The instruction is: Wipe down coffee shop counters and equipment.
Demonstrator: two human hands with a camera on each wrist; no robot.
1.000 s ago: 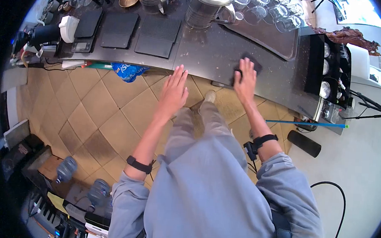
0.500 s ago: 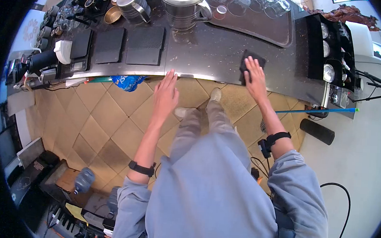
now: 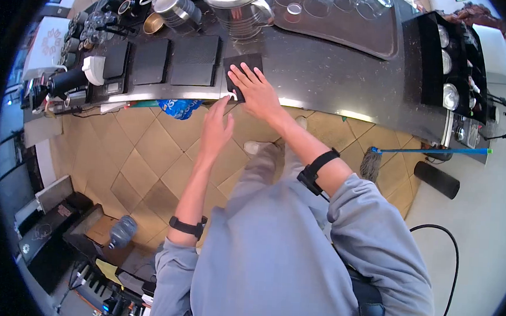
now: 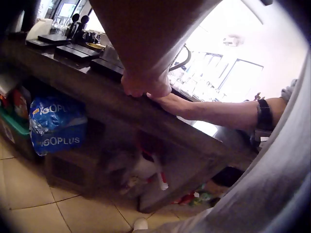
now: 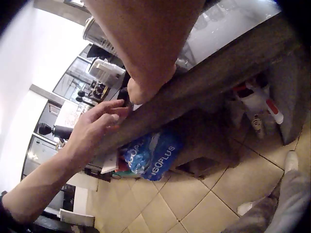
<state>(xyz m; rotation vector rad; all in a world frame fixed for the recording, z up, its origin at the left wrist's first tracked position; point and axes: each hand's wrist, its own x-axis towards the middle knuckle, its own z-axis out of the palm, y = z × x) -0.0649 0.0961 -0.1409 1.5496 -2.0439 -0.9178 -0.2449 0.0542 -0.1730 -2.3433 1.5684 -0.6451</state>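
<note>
On the dark counter point(image 3: 322, 75), my right hand point(image 3: 257, 95) lies flat on a folded black cloth point(image 3: 252, 60), its fingers straight and pointing up and left. The palm hides part of the cloth. My left hand point(image 3: 215, 125) is at the counter's front edge, its fingertips close to the cloth's near corner. In the right wrist view the left hand point(image 5: 95, 124) shows loosely extended fingers with nothing held. Three flat black scales point(image 3: 195, 60) stand in a row just left of the cloth. Behind it is a lidded metal pitcher point(image 3: 233, 12).
A brown tray point(image 3: 353, 39) with several upturned glasses sits at the back right. A black organizer point(image 3: 432, 65) stands at the counter's right end. Below the edge hangs a blue plastic package point(image 3: 178, 108). A mop point(image 3: 372, 164) with a blue handle is on the right.
My right hand and the black cloth have swept left across the counter, from the right side to beside the left hand. The left hand remains by the front edge.
</note>
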